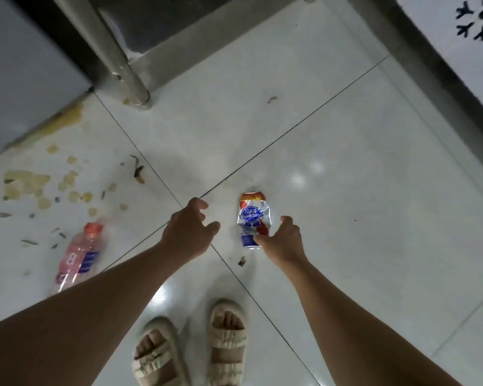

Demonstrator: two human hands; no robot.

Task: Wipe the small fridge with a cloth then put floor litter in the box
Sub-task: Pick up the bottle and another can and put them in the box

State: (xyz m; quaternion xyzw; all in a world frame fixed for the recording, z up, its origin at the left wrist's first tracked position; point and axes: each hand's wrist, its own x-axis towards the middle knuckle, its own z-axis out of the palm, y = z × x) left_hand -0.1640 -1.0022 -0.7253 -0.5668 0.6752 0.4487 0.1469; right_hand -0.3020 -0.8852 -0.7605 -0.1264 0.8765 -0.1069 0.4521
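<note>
1. I judge I am in the litter half of the job. Whether the fridge (25, 79) at far left got wiped I cannot tell; no cloth shows, and the box is out of view.
2. Leftmost litter: a plastic bottle (77, 257) with a red cap lies on the floor (346, 162), partly under my left forearm, not yet picked up. Yellowish stains and small scraps are scattered above it.
3. My left hand (188, 232) hovers with fingers loosely spread, holding nothing.
4. The crushed can (253, 221) lies on the tile just right of that hand. My right hand (282, 243) reaches for it, fingers curved apart at its lower end, no grip closed yet.
5. A table leg (117, 59) stands well beyond; nothing blocks the can. My sandalled feet (195, 346) stand below.
</note>
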